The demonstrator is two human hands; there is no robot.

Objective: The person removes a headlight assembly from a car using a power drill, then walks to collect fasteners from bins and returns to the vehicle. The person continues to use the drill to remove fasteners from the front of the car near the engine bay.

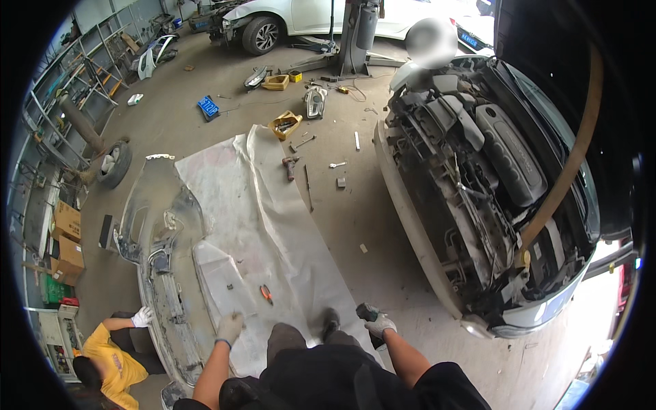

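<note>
Close in at 12 o'clock, the wearer's dark shoe (331,324) stands on the grey sheet (294,229), whose loose folds could slide or catch a toe. At 2 o'clock, the gloved right hand (381,325) reaches out from a bent elbow, its fingers wrapped around a dark object (367,312) of unclear kind; a slack grip might drop it near the feet. At 10 o'clock, the gloved left hand (229,327) hangs low, forearm slanting forward, beside the inner edge of the detached bumper cover (184,277); blur hides whether its fingers curl or touch anything. That long, thin part lies at 10 o'clock and could twist if pushed from one end only, since a co-worker's gloved hand (142,317) meets its far side at 9 o'clock. Orange-handled pliers (266,294) at 11 o'clock and, farther, a drill (290,168) at 12 are likely trip hazards.
</note>
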